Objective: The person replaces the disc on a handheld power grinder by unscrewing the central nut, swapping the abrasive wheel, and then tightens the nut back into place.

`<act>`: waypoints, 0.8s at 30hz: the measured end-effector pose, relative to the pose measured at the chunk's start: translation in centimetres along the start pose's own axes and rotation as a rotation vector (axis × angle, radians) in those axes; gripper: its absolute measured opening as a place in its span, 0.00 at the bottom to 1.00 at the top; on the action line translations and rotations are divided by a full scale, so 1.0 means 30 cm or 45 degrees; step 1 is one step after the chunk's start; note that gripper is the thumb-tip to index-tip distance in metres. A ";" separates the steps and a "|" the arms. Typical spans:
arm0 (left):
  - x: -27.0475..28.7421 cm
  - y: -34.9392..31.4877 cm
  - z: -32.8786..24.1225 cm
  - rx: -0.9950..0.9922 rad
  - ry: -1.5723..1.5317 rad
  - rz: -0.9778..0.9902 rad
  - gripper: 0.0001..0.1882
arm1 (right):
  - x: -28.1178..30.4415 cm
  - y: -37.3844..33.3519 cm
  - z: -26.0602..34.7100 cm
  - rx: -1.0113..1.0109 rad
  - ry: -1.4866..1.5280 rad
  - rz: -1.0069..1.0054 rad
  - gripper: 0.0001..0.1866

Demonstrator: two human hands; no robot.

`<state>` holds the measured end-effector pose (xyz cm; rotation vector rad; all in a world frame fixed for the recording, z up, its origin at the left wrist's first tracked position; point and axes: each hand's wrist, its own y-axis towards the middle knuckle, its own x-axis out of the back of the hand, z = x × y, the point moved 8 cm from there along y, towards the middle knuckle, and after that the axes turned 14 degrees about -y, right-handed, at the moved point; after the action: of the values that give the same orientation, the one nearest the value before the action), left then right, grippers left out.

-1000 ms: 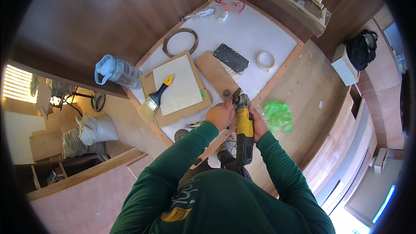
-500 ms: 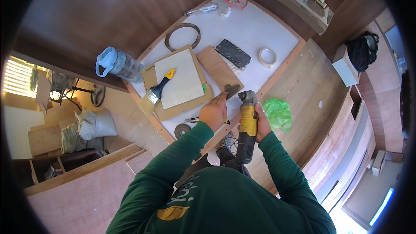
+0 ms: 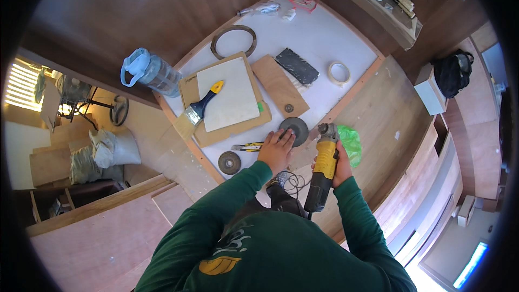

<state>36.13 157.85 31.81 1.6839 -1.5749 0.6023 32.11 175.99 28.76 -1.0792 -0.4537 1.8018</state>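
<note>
My right hand [image 3: 343, 168] is closed around the yellow and black body of an angle grinder [image 3: 325, 158]. The grinder's head points away from me, and its spindle carries no disc. My left hand [image 3: 275, 153] has its fingers over the near side of a dark round grinding disc [image 3: 296, 129], gripping it near the table's front edge; the thumb is hard to see. A small round metal nut [image 3: 289, 108] lies on a brown wooden board [image 3: 274, 80] just beyond. Left of that hand are a yellow and black utility knife [image 3: 248, 146] and another worn disc [image 3: 230, 163].
On the white tabletop [image 3: 330, 43] are a paintbrush [image 3: 203, 104] on cardboard, a black sanding block [image 3: 297, 66], a tape roll [image 3: 339, 73] and a ring-shaped roll [image 3: 233, 30]. A water jug [image 3: 154, 75] stands left. A green plastic bag [image 3: 350, 143] lies right of the grinder.
The disc has come off the wooden board toward me with my left hand, exposing the nut on the board. The grinder has shifted slightly right in my right hand.
</note>
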 end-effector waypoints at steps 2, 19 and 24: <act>0.033 -0.035 -0.037 -0.059 -0.067 -0.103 0.25 | 0.020 0.004 -0.009 -0.033 -0.004 0.023 0.34; 0.269 -0.519 0.342 0.523 0.048 0.044 0.47 | -0.047 -0.075 0.037 -0.035 -0.024 0.116 0.38; 0.304 -0.477 0.327 0.638 -0.033 0.069 0.45 | -0.037 -0.073 0.024 -0.010 -0.073 0.107 0.39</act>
<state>49.96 144.09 29.90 2.0162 -1.5768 1.0756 32.86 176.17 31.19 -1.0677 -0.4561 1.9102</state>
